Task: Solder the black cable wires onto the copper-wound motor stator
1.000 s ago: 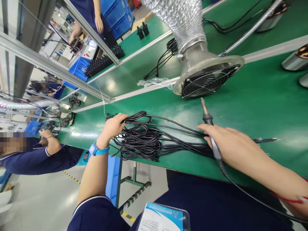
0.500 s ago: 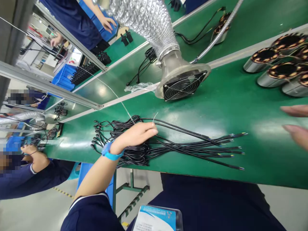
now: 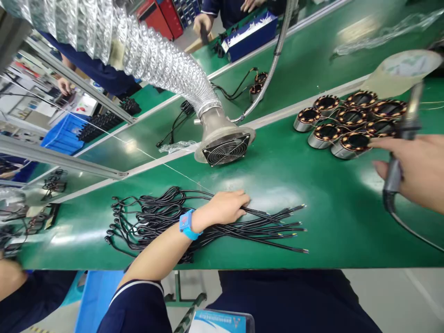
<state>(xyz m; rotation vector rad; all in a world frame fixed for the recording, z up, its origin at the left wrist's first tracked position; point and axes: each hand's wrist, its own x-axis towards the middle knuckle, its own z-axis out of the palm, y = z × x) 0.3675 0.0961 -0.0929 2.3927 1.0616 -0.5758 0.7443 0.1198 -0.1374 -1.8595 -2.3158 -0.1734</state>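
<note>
Black insulated cables [image 3: 208,222] lie in a loose bundle across the green bench [image 3: 329,222], coiled at centre left of the frame and fanning out to bare stripped tips toward the centre. The left hand [image 3: 225,207], wearing a blue wristband [image 3: 187,224], rests palm-down on the bundle, its fingers closed lightly over a few strands. At the right edge of the frame the right hand [image 3: 418,171] is wrapped around the grey handle of a soldering iron [image 3: 402,138], held upright off the bench, its dark cord [image 3: 412,229] trailing down to the right. Copper-wound metal stator cores [image 3: 347,122] stand clustered at upper right, just beyond that hand. A silver flexible duct with a grilled fan inlet [image 3: 225,148] sits on the bench above the cables. Other people's hands show at the top edge and far left.
</note>
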